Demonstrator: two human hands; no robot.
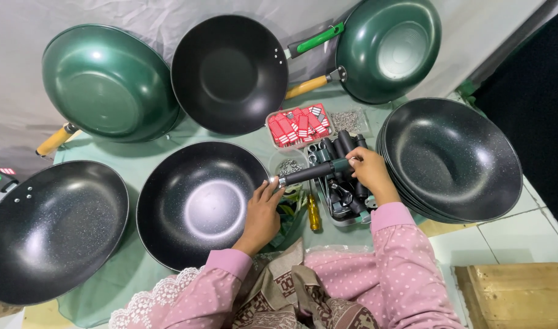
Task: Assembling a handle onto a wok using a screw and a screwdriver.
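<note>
**Handle going against wok rim**

Dark handle (312,172) is being held level at the rim of the black wok (196,204) on the green cloth (126,268). Right hand (369,173) is gripping its far end, fingers closed. Left hand (263,210) is pinching the metal end, seemingly touching the rim. Tray of handles (343,201) is sitting just beside.

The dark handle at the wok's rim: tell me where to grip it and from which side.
Grip the dark handle at its thick outer end, from the right, where the right hand holds it. Its metal tip meets the wok beside the left hand, so that end is crowded.
</note>
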